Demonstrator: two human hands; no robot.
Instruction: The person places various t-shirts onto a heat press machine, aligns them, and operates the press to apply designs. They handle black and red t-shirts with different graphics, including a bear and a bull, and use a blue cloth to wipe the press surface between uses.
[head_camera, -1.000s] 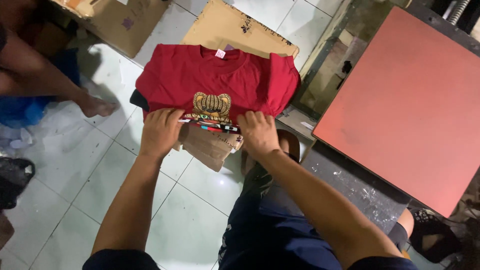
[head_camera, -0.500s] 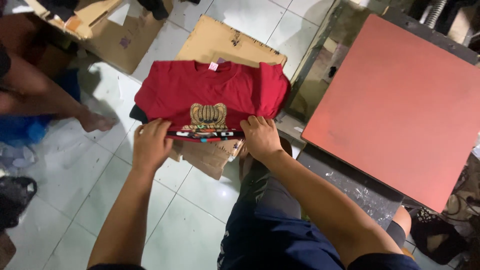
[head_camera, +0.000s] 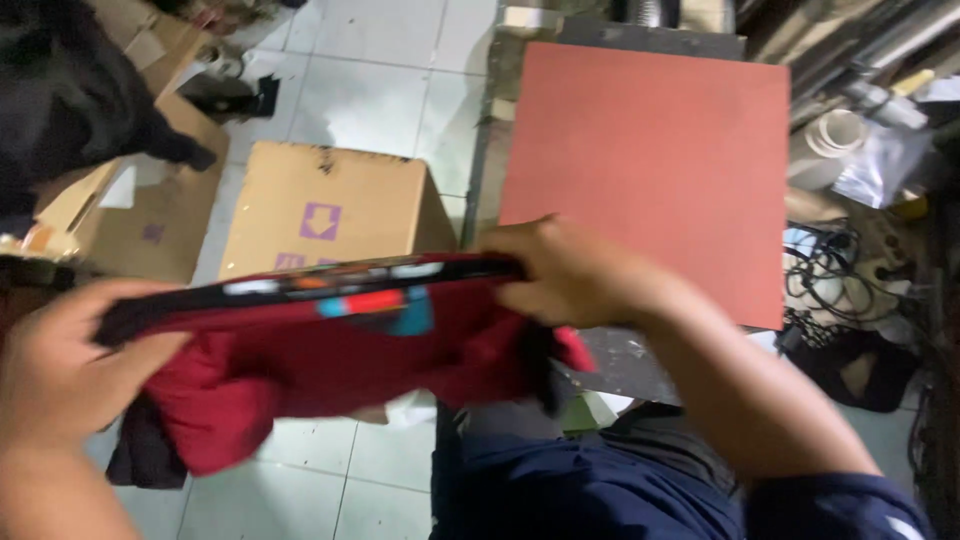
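Both my hands hold a red T-shirt (head_camera: 330, 370) lifted off the floor, close to the camera and blurred. My left hand (head_camera: 60, 370) grips its left end, my right hand (head_camera: 560, 270) grips its right end. A dark edge with coloured print runs across the top between the hands. The cloth hangs bunched below. Under it lies a dark garment (head_camera: 135, 455) on the floor tiles.
A flat red-orange pad (head_camera: 660, 160) of a press stands at the right. A closed cardboard box (head_camera: 330, 205) sits behind the shirt, more cardboard (head_camera: 140, 215) at the left. Cables and clutter (head_camera: 840, 270) fill the far right. My dark blue trousers (head_camera: 590, 480) are below.
The shirt lay flat on the box before; now both hands have lifted it up toward the camera, folded and bunched. The view has swung right toward the red pad.
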